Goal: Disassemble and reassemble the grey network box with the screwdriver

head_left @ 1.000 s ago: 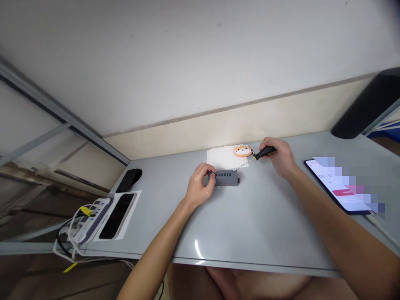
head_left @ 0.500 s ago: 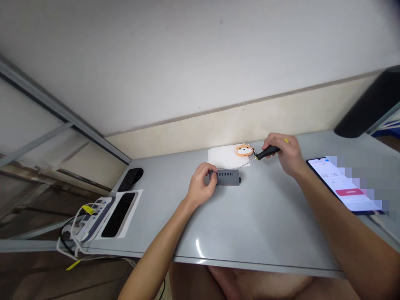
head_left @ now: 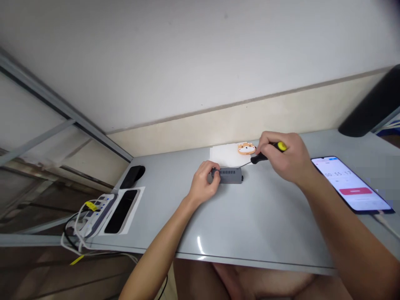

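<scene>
1. Head view: my left hand [head_left: 204,183] pinches the left end of the gray slotted box [head_left: 230,178], which lies on the gray desk [head_left: 243,225] in front of the white paper [head_left: 222,156].
2. My right hand [head_left: 284,156] grips the screwdriver [head_left: 258,158] by its black handle; shaft slopes down-left, tip at the box's top back edge. Can't tell if it's seated.
3. Orange animal-face case [head_left: 246,148] sits on the paper; lit phone [head_left: 353,185] right of my right hand.

The left hand [head_left: 204,183] and right hand [head_left: 286,156] are bare, like both slim forearms [head_left: 170,233]; bare legs [head_left: 268,283] show below the near edge of the desk [head_left: 237,227].
</scene>
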Motion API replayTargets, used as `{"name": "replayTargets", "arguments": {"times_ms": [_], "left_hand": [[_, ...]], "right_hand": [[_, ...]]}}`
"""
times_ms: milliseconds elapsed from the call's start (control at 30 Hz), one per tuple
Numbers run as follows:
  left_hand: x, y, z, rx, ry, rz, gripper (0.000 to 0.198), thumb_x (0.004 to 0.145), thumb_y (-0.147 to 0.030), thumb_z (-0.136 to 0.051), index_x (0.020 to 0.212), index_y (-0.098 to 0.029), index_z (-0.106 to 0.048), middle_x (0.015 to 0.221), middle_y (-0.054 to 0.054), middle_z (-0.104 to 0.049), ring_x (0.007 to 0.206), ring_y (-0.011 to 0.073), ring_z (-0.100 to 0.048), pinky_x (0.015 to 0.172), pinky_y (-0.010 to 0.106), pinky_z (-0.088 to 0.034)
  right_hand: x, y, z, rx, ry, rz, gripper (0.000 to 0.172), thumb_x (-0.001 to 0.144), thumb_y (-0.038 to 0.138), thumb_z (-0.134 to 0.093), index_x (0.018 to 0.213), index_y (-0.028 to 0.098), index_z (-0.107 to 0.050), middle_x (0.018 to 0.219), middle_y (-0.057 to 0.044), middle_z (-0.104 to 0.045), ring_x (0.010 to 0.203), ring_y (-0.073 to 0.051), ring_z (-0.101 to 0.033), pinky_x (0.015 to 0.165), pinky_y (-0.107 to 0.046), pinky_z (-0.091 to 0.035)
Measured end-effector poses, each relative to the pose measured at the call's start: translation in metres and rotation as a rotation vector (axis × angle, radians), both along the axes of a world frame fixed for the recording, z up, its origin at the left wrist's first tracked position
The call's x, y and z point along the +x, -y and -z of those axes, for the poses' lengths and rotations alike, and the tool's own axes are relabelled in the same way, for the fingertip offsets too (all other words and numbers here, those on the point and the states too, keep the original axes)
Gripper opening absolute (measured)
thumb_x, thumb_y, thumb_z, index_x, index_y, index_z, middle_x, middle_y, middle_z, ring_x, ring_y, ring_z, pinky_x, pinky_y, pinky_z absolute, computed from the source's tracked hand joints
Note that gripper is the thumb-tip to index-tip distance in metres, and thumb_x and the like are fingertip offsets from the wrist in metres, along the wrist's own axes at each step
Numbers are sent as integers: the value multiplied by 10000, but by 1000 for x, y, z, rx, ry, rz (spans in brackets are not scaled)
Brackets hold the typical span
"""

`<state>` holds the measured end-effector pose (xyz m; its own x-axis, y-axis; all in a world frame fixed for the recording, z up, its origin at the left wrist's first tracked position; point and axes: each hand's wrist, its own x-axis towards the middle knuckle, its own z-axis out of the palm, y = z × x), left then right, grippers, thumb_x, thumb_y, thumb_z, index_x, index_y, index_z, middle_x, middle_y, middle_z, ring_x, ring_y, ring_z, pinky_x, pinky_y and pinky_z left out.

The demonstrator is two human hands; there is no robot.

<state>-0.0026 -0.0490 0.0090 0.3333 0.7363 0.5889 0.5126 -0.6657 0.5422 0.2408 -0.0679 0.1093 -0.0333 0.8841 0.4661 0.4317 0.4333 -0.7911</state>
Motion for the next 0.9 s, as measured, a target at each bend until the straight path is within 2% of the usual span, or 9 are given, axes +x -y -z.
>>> {"name": "replayTargets", "arguments": {"times_ms": [100,200,333,467,567,667,733,800,900], "left_hand": [[0,0,1,11,9,19,113,937,-151,-488,950,-224,-574,920,42,-679,858,192,-621,780,323,-504],[0,-1,1,-2,3,24,118,928,-144,-486,949,-228,-566,914,39,-677,857,195,-617,790,328,-503],[1,-1,2,-35,5,20,115,926,-145,-479,950,-232,-551,916,37,-668,867,200,-610,811,334,-500],[2,1,1,-143,-43,1,61,961,-206,-498,992,-238,-540,951,37,-656,881,202,-604,818,330,-493],[2,2,-1,-233,-80,-13,79,985,-314,-550,1014,-246,-522,962,25,-640,869,202,-592,801,322,-484],[1,2,-2,-268,-96,-1,146,991,-376,-571,1022,-250,-505,957,14,-624,847,200,-577,782,315,-478],[0,2,-2,-278,-98,19,153,1000,-385,-559,1029,-249,-497,967,16,-621,846,200,-576,787,320,-479],[0,2,-2,-284,-94,36,145,1008,-377,-544,1040,-247,-490,982,20,-621,849,200,-578,798,327,-483],[1,2,0,-292,-89,42,135,1013,-366,-537,1050,-247,-483,983,19,-618,847,198,-577,800,331,-485]], "right_hand": [[-12,-3,-16,-49,82,-101,294,806,121,-540,547,211,-434,557,7,-517,564,-132,-463,530,-290,-312],[-20,-19,-28,-122,106,-229,330,810,112,-530,520,204,-401,570,2,-514,554,-119,-438,513,-293,-273],[-25,-45,-30,-155,22,-344,316,793,107,-486,493,201,-462,536,8,-462,516,-111,-379,491,-301,-228],[-29,-61,-25,-95,3,-331,308,772,96,-495,482,200,-478,495,27,-370,514,-108,-311,501,-311,-202],[-30,-61,-24,-99,26,-313,259,780,119,-531,535,200,-514,544,28,-408,522,-105,-313,505,-308,-209],[-26,-58,-23,-107,5,-324,217,778,136,-547,572,202,-553,609,10,-483,556,-117,-381,511,-296,-257],[-23,-56,-21,-125,-67,-323,163,765,142,-561,622,206,-607,644,4,-505,585,-126,-415,523,-289,-294],[-21,-55,-17,-158,-234,-335,104,726,131,-581,688,215,-631,674,6,-512,613,-132,-449,548,-284,-346],[-23,-51,-10,-236,-573,-398,181,649,108,-594,777,236,-582,714,30,-494,590,-118,-444,532,-267,-364]]}}
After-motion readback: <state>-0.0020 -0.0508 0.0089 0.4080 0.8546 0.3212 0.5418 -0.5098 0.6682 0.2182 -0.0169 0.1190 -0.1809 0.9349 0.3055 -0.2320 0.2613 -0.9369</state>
